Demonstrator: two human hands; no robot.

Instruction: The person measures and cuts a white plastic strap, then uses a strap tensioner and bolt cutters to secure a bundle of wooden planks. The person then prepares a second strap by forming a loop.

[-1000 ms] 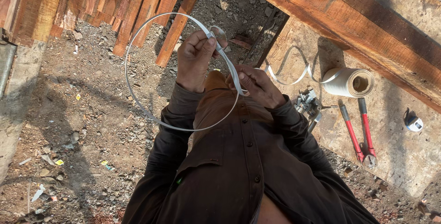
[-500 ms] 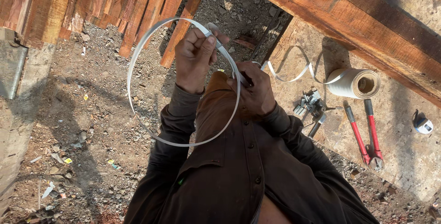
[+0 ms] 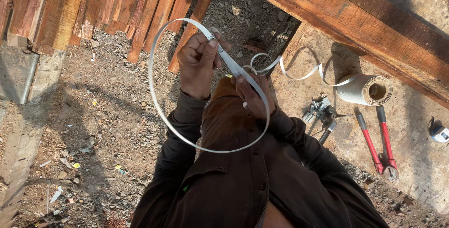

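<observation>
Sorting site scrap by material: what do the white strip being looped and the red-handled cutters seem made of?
White strip: likely flexible plastic banding, matte; it bends into a smooth springy loop between both hands. Red-handled cutters: apparently metal head with glossy red painted or coated handles and dark grips.

The white strap (image 3: 156, 102) is a thin, flat, pale band — narrow and springy — bent into one large loop in front of the person's chest. The loop stands roughly upright and open, its left arc sweeping out over the gravel and its lower arc crossing the dark shirt. At the top the band passes under the fingers of the left hand (image 3: 199, 62), then runs diagonally down to the right hand (image 3: 250, 95), which pinches it where the loop closes. From there the strap trails away in loose, twisting curls to the roll of strap (image 3: 365, 89) — a pale coil lying on its side on the slab, hollow core showing.
</observation>
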